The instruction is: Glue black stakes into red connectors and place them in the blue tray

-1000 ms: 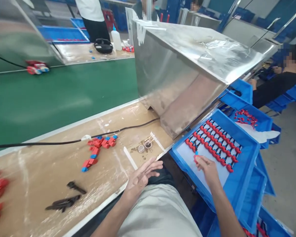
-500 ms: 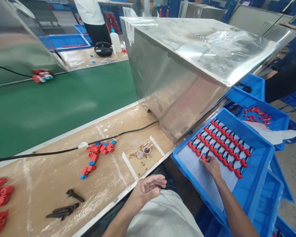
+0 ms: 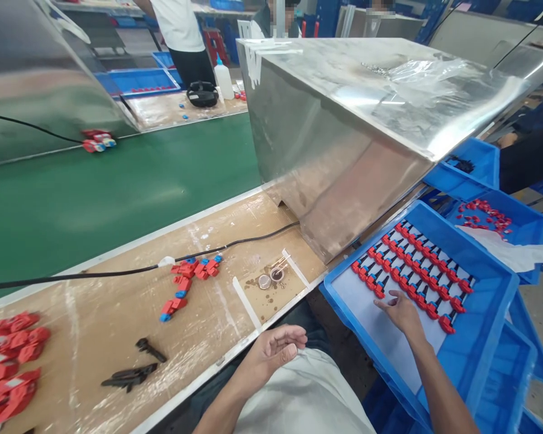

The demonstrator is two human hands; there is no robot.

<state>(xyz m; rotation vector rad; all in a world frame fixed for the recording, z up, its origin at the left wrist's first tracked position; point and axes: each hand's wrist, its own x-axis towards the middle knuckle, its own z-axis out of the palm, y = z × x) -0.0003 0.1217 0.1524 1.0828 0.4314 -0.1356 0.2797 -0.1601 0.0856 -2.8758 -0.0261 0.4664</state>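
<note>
My right hand point(image 3: 399, 310) is over the blue tray point(image 3: 357, 346), thumb and fingers apart, with nothing between them. Just beyond its fingertips stands a red part with a black stem point(image 3: 379, 288), at the near end of a row. Several rows of such red-and-black parts point(image 3: 417, 259) lie on the white sheet point(image 3: 366, 307) lining the tray. My left hand point(image 3: 276, 349) hovers palm up by the table edge, in front of my light shirt, its fingers loosely curved and holding nothing.
On the brown table are red and blue pieces point(image 3: 183, 280), black parts point(image 3: 129, 377), a red pile point(image 3: 13, 361), and a small open pot point(image 3: 277, 274) with sticks. A black cable point(image 3: 95, 275) crosses it. A metal box point(image 3: 335, 138) stands ahead. A person point(image 3: 181, 36) stands across the green belt point(image 3: 163, 181).
My right hand has let go of the red part, which now stands at the row's end, and has drawn back slightly with fingers spread. The view has shifted a little; my left hand keeps its pose.
</note>
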